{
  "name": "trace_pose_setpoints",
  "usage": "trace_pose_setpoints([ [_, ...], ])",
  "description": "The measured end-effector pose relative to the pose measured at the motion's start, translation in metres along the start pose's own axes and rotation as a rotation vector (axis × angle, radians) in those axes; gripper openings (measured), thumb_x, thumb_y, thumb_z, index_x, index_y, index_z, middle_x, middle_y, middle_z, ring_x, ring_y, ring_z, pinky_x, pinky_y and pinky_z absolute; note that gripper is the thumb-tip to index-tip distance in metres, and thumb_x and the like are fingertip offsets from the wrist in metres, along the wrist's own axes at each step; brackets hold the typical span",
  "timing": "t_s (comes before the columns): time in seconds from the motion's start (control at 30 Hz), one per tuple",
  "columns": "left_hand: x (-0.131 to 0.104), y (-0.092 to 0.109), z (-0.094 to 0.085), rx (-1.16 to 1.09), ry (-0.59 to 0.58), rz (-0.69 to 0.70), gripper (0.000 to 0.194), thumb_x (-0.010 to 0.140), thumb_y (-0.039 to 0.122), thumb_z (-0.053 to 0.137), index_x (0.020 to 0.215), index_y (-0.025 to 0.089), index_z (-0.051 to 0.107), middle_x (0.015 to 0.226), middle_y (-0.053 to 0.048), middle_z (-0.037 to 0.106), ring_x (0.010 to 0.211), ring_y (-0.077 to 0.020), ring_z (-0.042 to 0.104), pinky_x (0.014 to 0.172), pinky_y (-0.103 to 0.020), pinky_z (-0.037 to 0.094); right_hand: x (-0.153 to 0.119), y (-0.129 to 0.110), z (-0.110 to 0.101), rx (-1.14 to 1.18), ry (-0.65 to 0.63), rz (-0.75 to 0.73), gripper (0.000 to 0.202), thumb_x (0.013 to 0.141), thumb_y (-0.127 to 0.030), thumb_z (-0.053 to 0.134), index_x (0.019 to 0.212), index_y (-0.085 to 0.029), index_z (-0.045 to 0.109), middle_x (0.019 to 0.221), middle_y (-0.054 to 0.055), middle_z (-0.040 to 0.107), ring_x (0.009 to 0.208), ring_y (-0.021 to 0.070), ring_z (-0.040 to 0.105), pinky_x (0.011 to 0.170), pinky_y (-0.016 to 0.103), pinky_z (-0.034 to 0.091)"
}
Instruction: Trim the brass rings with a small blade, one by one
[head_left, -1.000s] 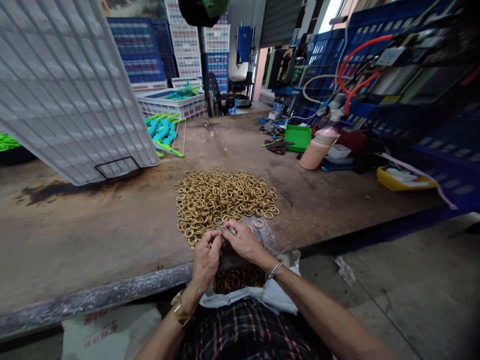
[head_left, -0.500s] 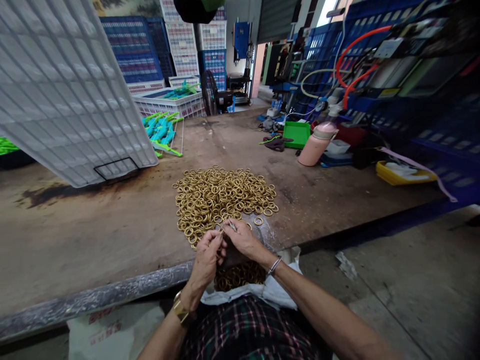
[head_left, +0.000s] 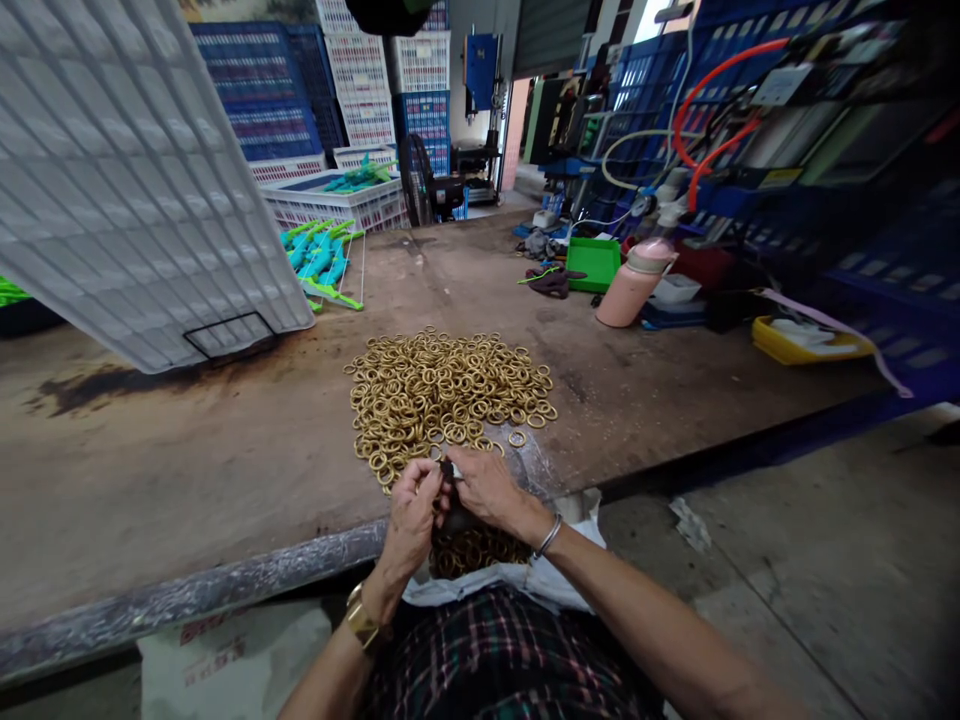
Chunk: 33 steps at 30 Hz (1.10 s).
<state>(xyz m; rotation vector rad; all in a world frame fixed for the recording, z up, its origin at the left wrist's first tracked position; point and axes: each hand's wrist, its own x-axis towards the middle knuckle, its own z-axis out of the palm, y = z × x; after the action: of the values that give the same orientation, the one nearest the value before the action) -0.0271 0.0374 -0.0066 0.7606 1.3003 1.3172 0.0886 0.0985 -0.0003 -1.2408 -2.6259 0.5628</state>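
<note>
Many gold rings point(head_left: 442, 385) lie in a heap on the brown table point(head_left: 247, 470). At the heap's near edge my left hand point(head_left: 415, 497) is closed, its fingertips pinching something small that I cannot make out. My right hand point(head_left: 487, 487) meets it from the right, fingers bent and closed around something small and dark, mostly hidden. Below both hands, an open white bag point(head_left: 574, 590) at the table's edge holds more rings point(head_left: 480, 550). One loose ring point(head_left: 517, 439) lies just right of the heap.
A large white crate point(head_left: 150, 190) leans at the left. Teal and green parts point(head_left: 322, 258) lie behind it. Toward the back right are a green tray point(head_left: 592, 264), a pink bottle point(head_left: 631, 287) and a yellow tray point(head_left: 810, 340). A fan point(head_left: 427, 180) stands behind the table.
My right hand has turned slightly, its back now more upward and its fingers bent downward beside my left hand. My left hand has barely moved. The view has shifted slightly.
</note>
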Motion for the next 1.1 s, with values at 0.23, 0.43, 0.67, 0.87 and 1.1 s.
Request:
trace_pose_setpoints([
  [0.23, 0.001, -0.005, -0.002, 0.098, 0.006, 0.025, 0.029, 0.076, 0.047, 0.052, 0.074, 0.019, 0.047, 0.057, 0.006, 0.049, 0.042, -0.0056, 0.042, 0.035, -0.014, 0.03, -0.001, -0.005, -0.005, -0.055, -0.076, 0.044, 0.022, 0.08, -0.014, 0.039, 0.096, -0.017, 0.054, 0.08, 0.007, 0.065, 0.069, 0.0154, 0.058, 0.056, 0.024, 0.028],
  [0.43, -0.003, -0.002, -0.002, 0.151, 0.018, 0.042, 0.028, 0.076, 0.044, 0.054, 0.07, 0.018, 0.045, 0.056, 0.006, 0.049, 0.041, -0.0047, 0.04, 0.035, -0.013, 0.027, 0.001, -0.003, 0.0, -0.099, -0.069, 0.077, 0.021, 0.079, -0.015, 0.042, 0.097, -0.017, 0.051, 0.083, 0.007, 0.066, 0.072, 0.0166, 0.06, 0.056, 0.025, 0.028],
  [0.67, -0.011, 0.004, 0.0, 0.12, -0.08, 0.065, 0.028, 0.079, 0.045, 0.051, 0.07, 0.019, 0.046, 0.054, 0.007, 0.046, 0.041, -0.0049, 0.038, 0.036, -0.014, 0.029, 0.006, 0.005, -0.007, -0.016, -0.025, 0.097, 0.023, 0.076, -0.01, 0.042, 0.096, -0.017, 0.051, 0.082, 0.006, 0.065, 0.073, 0.015, 0.057, 0.058, 0.023, 0.029],
  [0.87, -0.008, 0.001, -0.004, 0.032, -0.069, 0.032, 0.026, 0.079, 0.044, 0.052, 0.073, 0.02, 0.045, 0.059, 0.007, 0.047, 0.043, -0.0044, 0.04, 0.036, -0.013, 0.03, 0.0, 0.005, -0.004, 0.03, -0.006, 0.028, 0.022, 0.076, -0.011, 0.041, 0.093, -0.018, 0.053, 0.079, 0.005, 0.064, 0.071, 0.0147, 0.056, 0.059, 0.022, 0.029],
  [1.1, -0.006, -0.001, -0.004, 0.079, -0.064, 0.047, 0.027, 0.079, 0.045, 0.052, 0.074, 0.019, 0.046, 0.06, 0.006, 0.048, 0.044, -0.0052, 0.042, 0.035, -0.013, 0.031, -0.004, -0.003, -0.008, -0.017, -0.061, -0.009, 0.024, 0.076, -0.012, 0.042, 0.096, -0.015, 0.054, 0.084, 0.007, 0.064, 0.071, 0.0162, 0.057, 0.06, 0.023, 0.031],
])
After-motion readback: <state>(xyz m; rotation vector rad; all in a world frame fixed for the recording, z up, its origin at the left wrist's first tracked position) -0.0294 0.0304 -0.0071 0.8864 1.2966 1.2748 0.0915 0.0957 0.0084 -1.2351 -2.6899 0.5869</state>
